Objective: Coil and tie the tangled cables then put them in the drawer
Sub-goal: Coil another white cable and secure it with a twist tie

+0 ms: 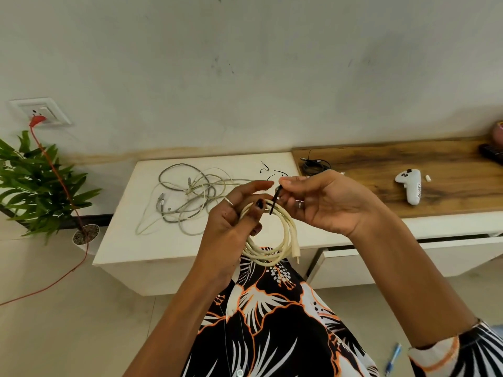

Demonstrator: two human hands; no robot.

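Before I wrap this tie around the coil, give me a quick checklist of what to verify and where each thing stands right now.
1. Coil held firm: ok. The left hand grips the cream coiled cable, thumb pressed across the loops.
2. Tie in hand: ok. The right hand pinches the black tie at its top end.
3. Tie wrapped round all loops: not ok. It only lies across the top of the coil.
4. Loose end tucked: not ok. The plug end hangs free at the coil's lower right.
5. Drawer ready: ok. The drawer below the counter stands slightly open.
6. Other cables done: not ok. The tangled cables lie on the white cabinet top.
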